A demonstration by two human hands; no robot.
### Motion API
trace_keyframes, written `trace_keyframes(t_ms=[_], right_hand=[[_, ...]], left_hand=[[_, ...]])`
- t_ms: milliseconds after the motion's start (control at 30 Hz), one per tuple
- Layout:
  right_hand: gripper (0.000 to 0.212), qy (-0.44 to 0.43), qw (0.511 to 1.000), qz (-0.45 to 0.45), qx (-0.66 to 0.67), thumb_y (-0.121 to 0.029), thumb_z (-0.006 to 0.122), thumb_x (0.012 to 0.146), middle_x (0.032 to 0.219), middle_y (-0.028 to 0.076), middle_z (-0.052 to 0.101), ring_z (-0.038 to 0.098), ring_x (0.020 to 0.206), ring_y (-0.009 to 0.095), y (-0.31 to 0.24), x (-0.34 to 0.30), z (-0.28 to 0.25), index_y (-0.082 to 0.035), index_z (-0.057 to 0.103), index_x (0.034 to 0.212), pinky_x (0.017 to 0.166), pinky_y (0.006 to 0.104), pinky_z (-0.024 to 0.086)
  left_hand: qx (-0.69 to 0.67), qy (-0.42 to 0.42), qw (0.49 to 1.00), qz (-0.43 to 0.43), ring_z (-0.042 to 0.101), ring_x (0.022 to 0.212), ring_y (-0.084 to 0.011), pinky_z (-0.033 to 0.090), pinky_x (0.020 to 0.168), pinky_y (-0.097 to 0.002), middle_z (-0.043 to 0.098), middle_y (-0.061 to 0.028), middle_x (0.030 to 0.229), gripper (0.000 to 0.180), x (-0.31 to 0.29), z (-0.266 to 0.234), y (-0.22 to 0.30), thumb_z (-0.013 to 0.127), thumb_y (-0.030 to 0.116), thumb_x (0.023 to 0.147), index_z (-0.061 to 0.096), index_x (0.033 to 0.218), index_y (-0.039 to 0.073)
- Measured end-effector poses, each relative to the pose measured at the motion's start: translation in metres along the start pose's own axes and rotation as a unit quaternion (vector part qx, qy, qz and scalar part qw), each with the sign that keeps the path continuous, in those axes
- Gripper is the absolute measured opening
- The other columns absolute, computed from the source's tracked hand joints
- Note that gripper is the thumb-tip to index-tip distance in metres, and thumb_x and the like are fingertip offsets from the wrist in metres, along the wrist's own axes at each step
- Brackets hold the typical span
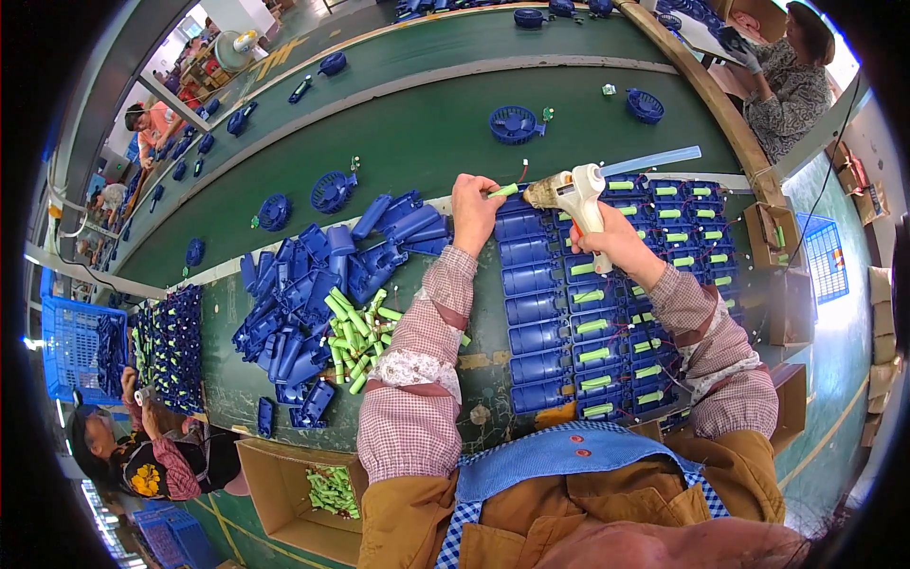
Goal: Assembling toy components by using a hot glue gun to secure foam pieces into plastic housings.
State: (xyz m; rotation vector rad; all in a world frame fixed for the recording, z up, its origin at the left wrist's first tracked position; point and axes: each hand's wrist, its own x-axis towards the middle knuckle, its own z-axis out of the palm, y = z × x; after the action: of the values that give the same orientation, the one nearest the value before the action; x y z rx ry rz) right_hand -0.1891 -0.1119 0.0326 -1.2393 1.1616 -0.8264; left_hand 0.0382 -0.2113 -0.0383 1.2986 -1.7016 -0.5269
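My left hand [474,211] pinches a green cylindrical battery [503,191] at the far end of the laid-out rows. In my right hand [616,242] is a white hot glue gun [580,197], its nozzle close beside that battery; a translucent glue stick [654,159] sticks out of its back. Below the gun lie rows of blue plastic casings [538,311]. Many hold a green battery with thin wires, while the leftmost column shows none. Left of my left forearm are a heap of loose blue casings [294,294] and a pile of green batteries [353,332].
Beyond the bench runs a green conveyor belt [427,123] carrying blue fan parts [513,124]. A cardboard box [275,474] of green batteries stands by the near edge. Co-workers sit at left [142,446] and far right [791,85]. A blue crate [81,332] stands far left.
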Motion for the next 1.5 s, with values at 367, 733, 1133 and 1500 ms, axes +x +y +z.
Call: trace_keyframes(t_ms=[367,733,1133,1500], right_hand=[[0.047,0.013,0.999,-0.021,-0.023,0.000,0.056,0.068,0.091,0.008,0.062,0.062,0.084,0.017,-0.009,-0.013,0.008,0.004,0.048,0.113,0.075,0.0291,0.050],[0.042,0.029,0.999,-0.028,-0.029,-0.001,0.056,0.069,0.085,0.007,0.059,0.059,0.075,0.015,-0.006,-0.005,0.005,0.003,0.048,0.110,0.071,0.0282,0.050],[0.036,0.028,0.999,-0.016,-0.031,-0.001,0.057,0.070,0.083,0.006,0.060,0.059,0.074,0.014,-0.010,-0.014,0.013,0.002,0.050,0.105,0.070,0.0281,0.051],[0.041,0.021,0.998,-0.041,-0.049,-0.002,0.058,0.072,0.100,0.009,0.063,0.062,0.095,0.018,-0.019,-0.022,0.007,0.004,0.050,0.112,0.085,0.0306,0.049]], left_hand=[[0.019,-0.054,0.998,0.012,0.053,0.087,-0.0297,0.044,0.077,-0.0389,0.053,-0.0117,0.085,0.014,0.002,0.012,-0.005,0.077,0.004,0.062,0.067,0.071,0.003],[0.017,-0.071,0.997,0.016,0.052,0.088,-0.0303,0.044,0.079,-0.0393,0.052,-0.0126,0.086,0.014,0.003,0.012,-0.006,0.075,0.004,0.064,0.067,0.074,0.003],[0.010,-0.026,0.999,0.022,0.056,0.077,-0.0238,0.048,0.071,-0.0341,0.054,-0.0102,0.083,0.021,-0.005,-0.026,-0.002,0.071,0.000,0.065,0.064,0.085,0.003],[0.154,-0.324,0.918,0.172,0.055,0.090,-0.0321,0.048,0.078,-0.0399,0.056,-0.0127,0.089,0.013,-0.117,-0.137,0.039,0.059,-0.001,0.070,0.060,0.082,0.004]])
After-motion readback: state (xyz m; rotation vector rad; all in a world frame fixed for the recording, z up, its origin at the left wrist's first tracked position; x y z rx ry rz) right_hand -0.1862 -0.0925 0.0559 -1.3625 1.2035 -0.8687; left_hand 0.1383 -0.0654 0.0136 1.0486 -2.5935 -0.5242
